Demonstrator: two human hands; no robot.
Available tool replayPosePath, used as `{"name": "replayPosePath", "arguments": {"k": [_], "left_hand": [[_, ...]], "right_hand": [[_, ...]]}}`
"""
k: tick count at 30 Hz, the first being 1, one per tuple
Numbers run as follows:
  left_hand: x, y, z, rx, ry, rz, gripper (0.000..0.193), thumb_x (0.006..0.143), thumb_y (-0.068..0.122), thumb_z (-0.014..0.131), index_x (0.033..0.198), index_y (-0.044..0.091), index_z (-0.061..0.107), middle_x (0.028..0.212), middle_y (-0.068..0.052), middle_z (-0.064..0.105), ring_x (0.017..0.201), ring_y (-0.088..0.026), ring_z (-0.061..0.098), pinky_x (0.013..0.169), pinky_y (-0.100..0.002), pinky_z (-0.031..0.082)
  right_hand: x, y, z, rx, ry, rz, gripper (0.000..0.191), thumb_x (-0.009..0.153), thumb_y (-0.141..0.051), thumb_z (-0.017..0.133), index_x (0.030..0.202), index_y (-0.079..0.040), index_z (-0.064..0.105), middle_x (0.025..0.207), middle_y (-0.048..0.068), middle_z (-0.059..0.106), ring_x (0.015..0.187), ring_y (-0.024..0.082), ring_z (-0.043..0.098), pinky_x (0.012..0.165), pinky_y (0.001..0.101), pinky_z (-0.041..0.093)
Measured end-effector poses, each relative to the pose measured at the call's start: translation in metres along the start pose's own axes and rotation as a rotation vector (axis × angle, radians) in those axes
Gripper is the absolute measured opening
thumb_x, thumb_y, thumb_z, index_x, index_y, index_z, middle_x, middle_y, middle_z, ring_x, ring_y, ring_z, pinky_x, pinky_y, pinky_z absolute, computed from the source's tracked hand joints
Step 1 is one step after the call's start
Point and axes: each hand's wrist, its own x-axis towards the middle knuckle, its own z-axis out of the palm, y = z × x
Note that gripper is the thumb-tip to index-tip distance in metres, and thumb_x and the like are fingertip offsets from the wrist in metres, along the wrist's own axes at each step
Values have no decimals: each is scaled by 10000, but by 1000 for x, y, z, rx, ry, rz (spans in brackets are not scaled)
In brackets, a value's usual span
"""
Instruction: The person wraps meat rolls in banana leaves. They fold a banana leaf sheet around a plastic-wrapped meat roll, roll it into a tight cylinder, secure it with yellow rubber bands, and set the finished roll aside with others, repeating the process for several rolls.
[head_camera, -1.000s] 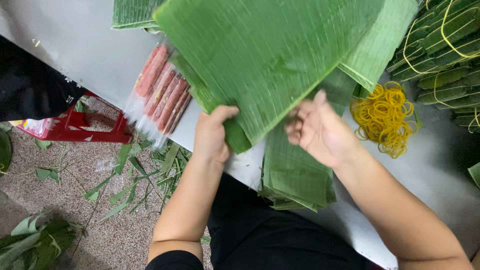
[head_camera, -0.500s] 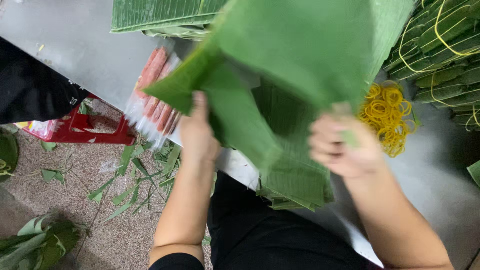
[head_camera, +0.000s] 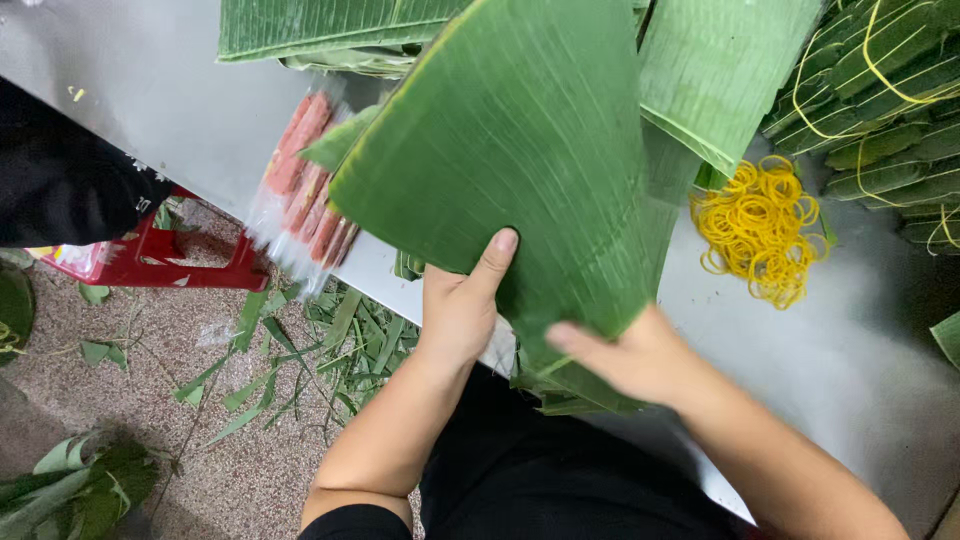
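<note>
Both hands, left hand (head_camera: 462, 310) and right hand (head_camera: 640, 358), gripped the banana leaf (head_camera: 520, 150); the lower edge needed level, even support.

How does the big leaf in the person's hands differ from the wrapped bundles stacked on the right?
The banana leaf is one broad, flat sheet, held up at a tilt by the left hand and right hand. The leaf-wrapped bundles are compact packets, tied with yellow bands and lying stacked on the table. Both are green and ribbed.
</note>
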Motion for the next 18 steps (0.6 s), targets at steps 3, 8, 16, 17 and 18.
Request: {"name": "replayPosePath", "arguments": {"k": [3,8,16,17,18], "left_hand": [[3,7,3,-53,-50,-80,436,1021,179,690,1368,-58,576,1311,-121,656,1179,-218,624,1043,-377,506],[16,24,2,79,373,-191,471,1029,282,584,1412,17,511,1395,-91,612,1245,-224,590,1063,-371,468],[20,4,-8,-448,502,-229,515,1058,390,440,1362,-17,527,1301,-152,618,1114,-284,633,973,-448,542],[10,-6,1,-50,376,-121,477,1105,334,397,1396,-23,520,1348,-145,622,1185,-260,609,1036,-412,502],[1,-14,9,344,244,-11,442,1153,278,355,1430,-29,513,1395,-138,626,1255,-237,584,1099,-376,461]], "right_hand": [[-5,9,-16,1054,298,542,409,978,-326,482,1300,-108,607,1228,89,694,1045,253,692,808,441,574],[-17,15,-41,1461,-47,267,325,1131,-330,461,1063,-64,636,906,58,647,688,194,525,573,344,402],[-24,-1,-16,594,-64,455,356,1028,-337,487,934,-39,657,730,31,610,625,168,534,549,308,456],[-20,0,-2,382,-59,472,348,1039,-304,506,897,-31,667,759,38,646,656,171,585,581,316,499],[-17,-1,5,274,-81,337,315,1046,-280,523,921,-32,672,796,33,664,711,164,614,638,319,519]]}}
